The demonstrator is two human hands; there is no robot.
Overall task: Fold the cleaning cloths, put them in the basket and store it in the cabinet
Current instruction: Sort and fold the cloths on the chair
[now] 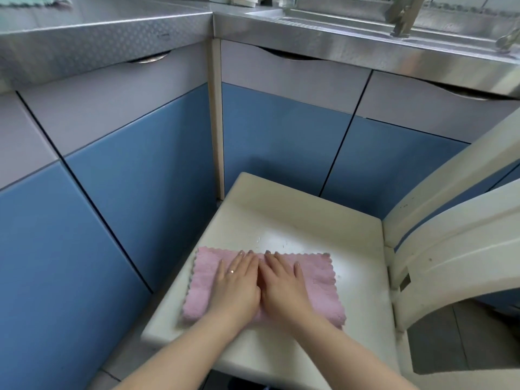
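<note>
Both hands, left hand (237,280) and right hand (282,280), are pressing flat, grip holding nothing, smoothing pink cloth (318,277) on chair seat (281,220), lower centre, probably for folding.

I see a pale pink cleaning cloth (315,280) with a scalloped edge on a cream-white chair seat (295,220). The cabinet doors (135,170) are blue below and grey-lilac above, under a silvery steel bench (98,38) embossed with a fine dotted pattern. A mint-green cloth (31,1) shows at the top left.
</note>
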